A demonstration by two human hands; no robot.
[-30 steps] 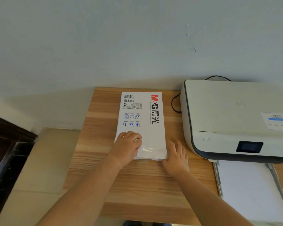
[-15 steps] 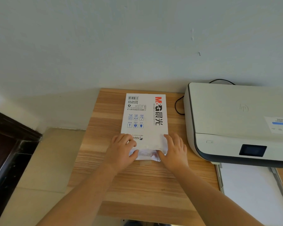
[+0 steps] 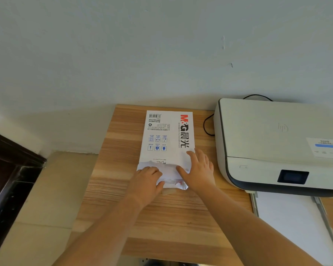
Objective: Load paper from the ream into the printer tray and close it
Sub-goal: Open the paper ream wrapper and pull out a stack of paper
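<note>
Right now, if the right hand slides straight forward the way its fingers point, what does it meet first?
Probably nothing solid: the right hand would slide along the ream toward the wall.

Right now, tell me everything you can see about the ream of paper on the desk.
The ream of paper is a flat white wrapped pack lying on the wooden desk, left of the printer. Its wrapper bears a red-and-black brand mark, a barcode and small blue icons. The far end looks sealed; the near end is crumpled and torn open. The left hand grips that torn wrapper, while the right hand lies flat on the near right corner.
</note>
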